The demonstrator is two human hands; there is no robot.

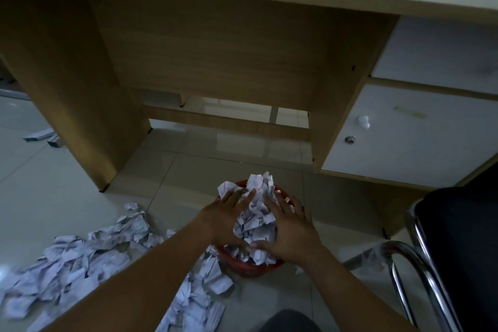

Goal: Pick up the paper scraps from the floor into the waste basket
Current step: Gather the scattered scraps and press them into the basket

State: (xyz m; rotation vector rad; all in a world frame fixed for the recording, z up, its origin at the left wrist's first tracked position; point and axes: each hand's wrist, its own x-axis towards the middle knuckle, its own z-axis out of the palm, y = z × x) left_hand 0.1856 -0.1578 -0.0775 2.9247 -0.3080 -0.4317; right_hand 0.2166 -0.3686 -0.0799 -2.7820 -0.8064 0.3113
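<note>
A small red waste basket (249, 270) stands on the tiled floor, heaped over its rim with crumpled white paper scraps (257, 219). My left hand (223, 217) lies flat on the left side of the heap, fingers spread. My right hand (289, 229) lies on the right side, fingers spread, thumb low at the front. Both palms press against the paper; neither hand clearly closes around a piece. Many more paper scraps (80, 259) lie scattered on the floor to the left and in front of the basket.
A wooden desk (215, 43) stands just behind the basket, with white cabinet doors (404, 132) at the right. A black chair with chrome frame (431, 259) is close at the right. A scrap (374, 259) lies under the chair. Small boxes (43, 137) sit at far left.
</note>
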